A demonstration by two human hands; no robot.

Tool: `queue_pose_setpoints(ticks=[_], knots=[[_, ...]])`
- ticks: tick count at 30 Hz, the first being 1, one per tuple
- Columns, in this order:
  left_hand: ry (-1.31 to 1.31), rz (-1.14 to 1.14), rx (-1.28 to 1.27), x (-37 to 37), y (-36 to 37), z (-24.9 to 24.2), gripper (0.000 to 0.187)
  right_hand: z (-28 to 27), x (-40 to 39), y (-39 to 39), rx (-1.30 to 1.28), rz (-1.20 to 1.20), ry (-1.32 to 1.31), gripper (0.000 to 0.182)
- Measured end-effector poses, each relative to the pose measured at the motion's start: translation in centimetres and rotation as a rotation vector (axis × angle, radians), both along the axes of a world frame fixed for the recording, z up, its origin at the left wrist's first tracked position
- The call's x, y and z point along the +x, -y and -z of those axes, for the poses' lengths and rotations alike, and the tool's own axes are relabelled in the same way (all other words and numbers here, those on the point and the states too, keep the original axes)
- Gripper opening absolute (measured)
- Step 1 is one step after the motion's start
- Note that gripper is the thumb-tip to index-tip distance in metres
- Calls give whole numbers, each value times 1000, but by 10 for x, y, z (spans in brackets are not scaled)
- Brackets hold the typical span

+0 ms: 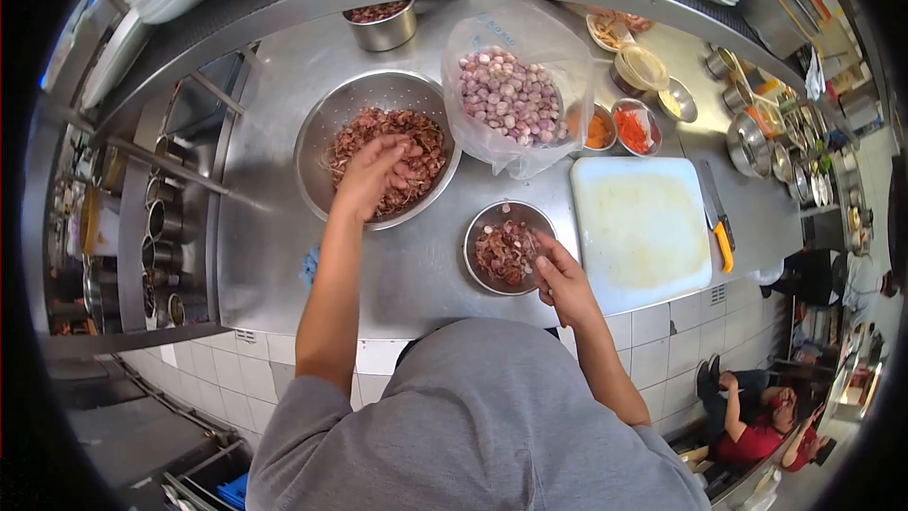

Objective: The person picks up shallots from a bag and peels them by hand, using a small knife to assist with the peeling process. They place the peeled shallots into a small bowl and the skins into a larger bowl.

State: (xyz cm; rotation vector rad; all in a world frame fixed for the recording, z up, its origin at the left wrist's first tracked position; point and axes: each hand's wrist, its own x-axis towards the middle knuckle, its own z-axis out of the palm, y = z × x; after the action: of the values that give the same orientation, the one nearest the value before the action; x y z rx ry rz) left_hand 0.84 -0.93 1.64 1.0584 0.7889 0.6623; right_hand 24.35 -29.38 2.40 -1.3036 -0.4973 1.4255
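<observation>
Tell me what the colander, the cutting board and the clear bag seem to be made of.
Colander: metal, likely stainless steel, from its silvery sheen and small punched holes.
Cutting board: probably plastic, pale and smooth with rounded corners, no visible grain.
Bag: thin, glossy plastic film, see-through and creased.

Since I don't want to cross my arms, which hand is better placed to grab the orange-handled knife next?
Probably your right hand: at the small bowl, it is nearer the knife, just across the cutting board. Your left hand is farther off, over the colander.
</observation>
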Motion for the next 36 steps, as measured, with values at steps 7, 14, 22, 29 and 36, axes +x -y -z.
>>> queue_pose_setpoints(ticks=[7, 14, 22, 29, 36], knots=[[296, 21, -160, 59, 108, -7, 31, -27, -7, -24, 235, -173, 195, 55], [262, 125, -211, 81, 151, 5, 22, -15, -6, -23, 250, -182, 255, 50], [386, 124, -272, 78, 160, 22, 25, 3, -2, -16, 270, -196, 507, 49], [273, 131, -152, 82, 164, 22, 22, 12, -4, -20, 369, -143, 499, 38], [253, 150, -57, 93, 171, 23, 21, 7, 2, -30, 132, 16, -36, 13]])
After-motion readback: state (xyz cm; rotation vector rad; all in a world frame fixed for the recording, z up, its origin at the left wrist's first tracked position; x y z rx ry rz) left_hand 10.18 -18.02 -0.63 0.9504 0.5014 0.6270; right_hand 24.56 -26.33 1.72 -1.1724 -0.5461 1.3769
